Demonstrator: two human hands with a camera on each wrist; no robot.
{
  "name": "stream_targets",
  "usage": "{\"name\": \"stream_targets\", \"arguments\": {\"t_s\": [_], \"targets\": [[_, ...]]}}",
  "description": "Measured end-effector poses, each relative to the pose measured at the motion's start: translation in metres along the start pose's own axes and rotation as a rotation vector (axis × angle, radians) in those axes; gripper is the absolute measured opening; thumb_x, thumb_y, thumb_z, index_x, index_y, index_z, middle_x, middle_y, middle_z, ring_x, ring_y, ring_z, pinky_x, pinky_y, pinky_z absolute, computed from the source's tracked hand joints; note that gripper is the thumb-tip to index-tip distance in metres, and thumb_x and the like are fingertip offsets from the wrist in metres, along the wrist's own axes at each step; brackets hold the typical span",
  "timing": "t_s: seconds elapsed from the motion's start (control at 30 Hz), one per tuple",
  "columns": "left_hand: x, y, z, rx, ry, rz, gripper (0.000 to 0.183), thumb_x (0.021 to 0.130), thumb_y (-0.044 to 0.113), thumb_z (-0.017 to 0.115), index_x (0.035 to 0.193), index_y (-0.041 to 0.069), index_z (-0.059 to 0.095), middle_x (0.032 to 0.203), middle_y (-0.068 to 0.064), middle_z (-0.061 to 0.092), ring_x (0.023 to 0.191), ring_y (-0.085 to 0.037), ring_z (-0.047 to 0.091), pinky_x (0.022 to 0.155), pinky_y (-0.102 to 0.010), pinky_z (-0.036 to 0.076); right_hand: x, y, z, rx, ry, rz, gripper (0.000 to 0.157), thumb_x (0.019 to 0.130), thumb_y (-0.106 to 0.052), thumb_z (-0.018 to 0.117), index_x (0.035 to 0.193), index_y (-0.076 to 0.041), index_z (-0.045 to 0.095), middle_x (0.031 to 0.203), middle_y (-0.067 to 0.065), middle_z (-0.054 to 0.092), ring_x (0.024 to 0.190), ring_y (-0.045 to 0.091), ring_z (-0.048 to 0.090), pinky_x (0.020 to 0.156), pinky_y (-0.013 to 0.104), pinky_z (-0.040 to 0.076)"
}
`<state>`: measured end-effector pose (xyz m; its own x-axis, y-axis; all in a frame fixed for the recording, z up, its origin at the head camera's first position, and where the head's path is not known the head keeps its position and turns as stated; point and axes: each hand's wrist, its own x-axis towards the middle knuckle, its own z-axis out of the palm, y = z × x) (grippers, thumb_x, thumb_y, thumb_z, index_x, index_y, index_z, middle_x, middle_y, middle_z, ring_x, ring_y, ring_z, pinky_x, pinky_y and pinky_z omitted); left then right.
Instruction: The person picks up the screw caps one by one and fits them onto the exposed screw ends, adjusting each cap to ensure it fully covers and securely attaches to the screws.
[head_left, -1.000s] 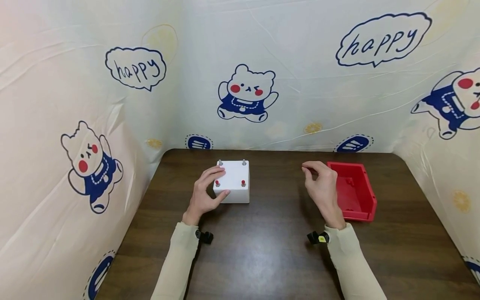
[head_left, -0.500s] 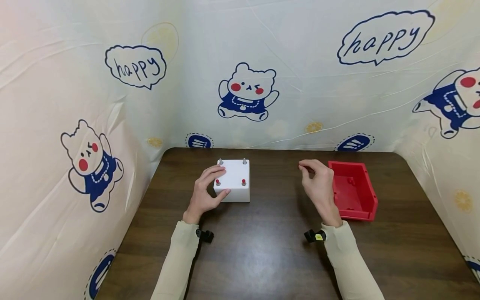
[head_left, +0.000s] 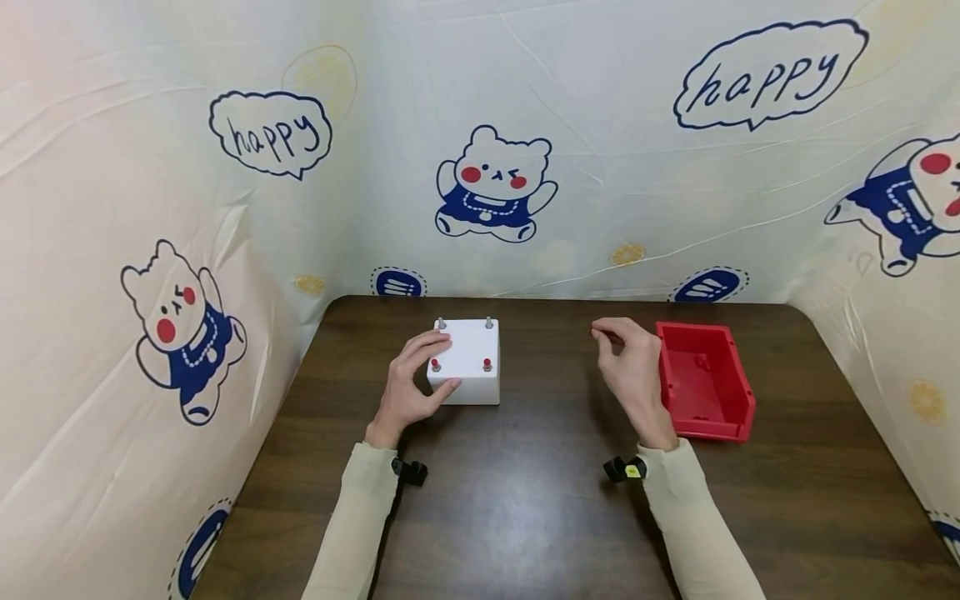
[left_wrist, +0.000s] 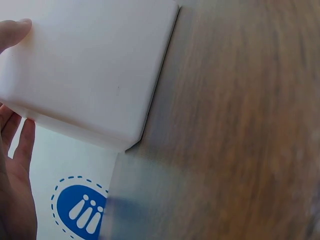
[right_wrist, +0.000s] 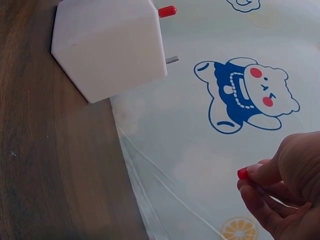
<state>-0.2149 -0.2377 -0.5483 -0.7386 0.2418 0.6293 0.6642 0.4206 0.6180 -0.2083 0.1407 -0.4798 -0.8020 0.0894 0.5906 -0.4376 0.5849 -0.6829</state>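
A white box [head_left: 467, 348] with small toggle switches at its top corners sits on the table's left half. Red caps cover the two near levers, such as the right one [head_left: 487, 364]; the two far levers, such as the grey lever [head_left: 489, 322], are bare. My left hand [head_left: 405, 392] grips the box from the left, its thumb [left_wrist: 14, 33] against the near face. Well right of the box, my right hand [head_left: 632, 365] pinches a small red cap [right_wrist: 242, 173] between thumb and fingertips, raised above the table.
Beside my right hand stands a red open bin [head_left: 705, 387], with a few small red pieces inside. The brown wooden table [head_left: 517, 500] ends at a printed cloth curtain [head_left: 375, 150] behind and at both sides.
My right hand has moved slowly left, away from the red bin and towards the box. The left hand and the box have stayed in place.
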Motion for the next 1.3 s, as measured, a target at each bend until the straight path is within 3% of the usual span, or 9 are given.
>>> {"name": "stream_targets", "arguments": {"t_s": [0.37,0.57,0.87,0.97,1.07,1.17,1.3], "targets": [[0.001,-0.001,0.003,-0.024,0.038,0.018,0.063,0.071,0.003,0.093,0.13,-0.003,0.072,0.139,-0.025,0.067,0.139,-0.048,0.055,0.125,-0.038,0.039,0.008,-0.004,0.005,0.013,0.007,-0.034,0.013,0.094,0.001,0.078,0.105,-0.003,0.083,0.105,0.014,0.081,0.088,0.028,0.078,0.086,0.0,0.045],[0.0,0.0,0.002,-0.005,0.026,0.002,0.06,0.075,0.01,0.092,0.133,0.005,0.073,0.141,-0.016,0.068,0.14,-0.037,0.056,0.124,-0.034,0.04,0.01,-0.007,0.007,0.002,-0.013,-0.023,0.013,0.095,-0.001,0.077,0.105,-0.004,0.083,0.106,0.012,0.081,0.09,0.026,0.077,0.087,0.001,0.045],[0.0,0.0,0.001,-0.011,0.009,-0.001,0.06,0.08,0.019,0.09,0.137,0.012,0.073,0.144,-0.01,0.067,0.143,-0.032,0.055,0.124,-0.039,0.041,0.012,-0.01,0.011,0.03,-0.019,-0.019,0.013,0.095,0.0,0.077,0.105,-0.004,0.084,0.106,0.013,0.081,0.09,0.027,0.077,0.088,0.001,0.046],[0.0,0.0,0.001,-0.008,0.008,-0.008,0.06,0.079,0.017,0.091,0.136,0.011,0.073,0.144,-0.01,0.067,0.142,-0.032,0.055,0.124,-0.038,0.041,0.013,-0.011,0.012,0.028,-0.02,-0.026,0.012,0.095,0.0,0.077,0.104,-0.004,0.084,0.106,0.012,0.081,0.09,0.025,0.077,0.087,0.007,0.052],[0.0,0.0,0.002,-0.005,0.012,-0.013,0.061,0.076,0.013,0.093,0.134,0.008,0.073,0.143,-0.013,0.068,0.141,-0.035,0.055,0.124,-0.037,0.04,0.013,-0.012,0.014,0.021,-0.016,-0.04,0.011,0.094,0.0,0.077,0.103,-0.004,0.084,0.105,0.011,0.081,0.089,0.025,0.077,0.087,0.023,0.061],[0.001,0.002,0.003,-0.013,0.022,-0.011,0.062,0.074,0.006,0.092,0.132,0.002,0.073,0.141,-0.019,0.067,0.14,-0.041,0.055,0.124,-0.036,0.039,0.014,-0.013,0.014,0.02,-0.014,-0.048,0.011,0.094,0.0,0.078,0.102,-0.004,0.084,0.105,0.011,0.081,0.089,0.024,0.077,0.086,0.035,0.063],[0.005,0.016,0.002,-0.033,0.034,0.005,0.06,0.073,0.0,0.09,0.129,-0.006,0.071,0.138,-0.028,0.066,0.137,-0.049,0.054,0.125,-0.036,0.038,0.015,-0.015,0.015,0.023,-0.025,-0.045,0.011,0.095,-0.001,0.078,0.103,-0.004,0.084,0.106,0.011,0.081,0.091,0.024,0.077,0.087,0.031,0.063]]}}
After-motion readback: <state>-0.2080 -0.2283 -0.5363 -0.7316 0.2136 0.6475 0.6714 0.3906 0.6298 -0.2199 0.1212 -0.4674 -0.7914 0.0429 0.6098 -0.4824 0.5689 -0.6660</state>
